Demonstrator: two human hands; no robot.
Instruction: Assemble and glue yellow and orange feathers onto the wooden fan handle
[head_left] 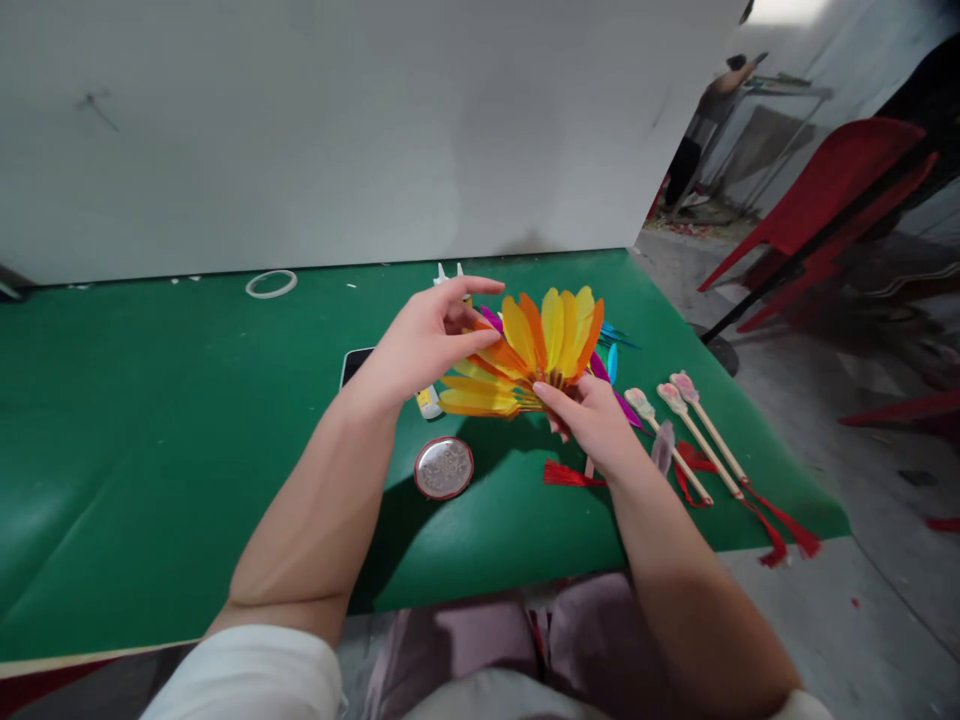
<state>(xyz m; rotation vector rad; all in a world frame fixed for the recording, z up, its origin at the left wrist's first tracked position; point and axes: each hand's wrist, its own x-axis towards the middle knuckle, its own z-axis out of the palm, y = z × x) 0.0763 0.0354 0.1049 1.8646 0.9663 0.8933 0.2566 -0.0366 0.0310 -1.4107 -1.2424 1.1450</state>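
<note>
A: Position of the feather fan (536,355)?

B: Held above the green table (150,430), just beyond the round tin lid (443,467). Yellow and orange blades spread upward and leftward from one bundled base.

A: State of the hands?

B: Right hand (589,415) closed on the bundled quills at the base, fingers pinching. Left hand (427,340) half open, thumb and fingertips at the outer feathers on the fan's left side.

A: Recommended technique for spacing?

B: Probably best: hold the base pinch firm and unmoving. Shift one blade at a time with the left fingertips, nearer mid-shaft than tip, to avoid splitting the vane. Match gaps to those at the upright centre. Avoid twisting the base.

A: Nearby items?

B: Small bottle (429,402), likely glue, beneath the left hand. Loose purple and blue feathers (611,360) behind the fan. Tasselled sticks (701,440) lying to the right, apart from both hands.
</note>
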